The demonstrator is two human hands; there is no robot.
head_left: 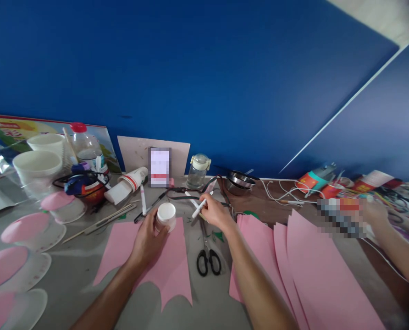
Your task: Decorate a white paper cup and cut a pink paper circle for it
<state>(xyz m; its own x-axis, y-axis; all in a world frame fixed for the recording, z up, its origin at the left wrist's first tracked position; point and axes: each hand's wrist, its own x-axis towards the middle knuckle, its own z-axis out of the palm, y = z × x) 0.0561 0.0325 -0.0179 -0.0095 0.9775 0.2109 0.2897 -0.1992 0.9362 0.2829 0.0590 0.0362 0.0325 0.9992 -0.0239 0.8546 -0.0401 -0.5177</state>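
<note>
Cup, white, small [166,217]: centre of the frame, standing on the pink sheet [175,270], seemingly base uppermost. Left hand [149,238] closed around its side, thumb at the near face, presumably to steady it against the paper.

Marker, white [198,210]: gripped in the fingers of the right hand [214,210], just right of centre, tip end pointing towards lower left; a pen-like hold, which would suit fine control.

Scissors, black-handled [208,263]: lower centre, handles nearest the viewer, probably so laid for easy reach. Sheet bears scalloped cuts along its lower edge.

Pink paper, stacked [328,270]: lower right, beside the right forearm.

Phone [159,167]: upright before a pale board [130,156], apparently propped for viewing (screen content pixelated).

Containers: paper cups, nested stacks [37,165], left edge; red-capped bottle [84,146], behind them, with what looks like clear liquid; red pot [91,192], holding dark-handled oddments (too cluttered to itemise); striped paper cups [130,183], lying on their side; lidded glass jar [198,174], contents not certain; steel bowls [240,181], upper right of centre, one resting in another.

White rimmed pieces [35,270], four: lower left, each bearing a pink oval [22,227].

Co-worker's hand [376,213]: far right, near a pixelated object; grip cannot be told.
</note>
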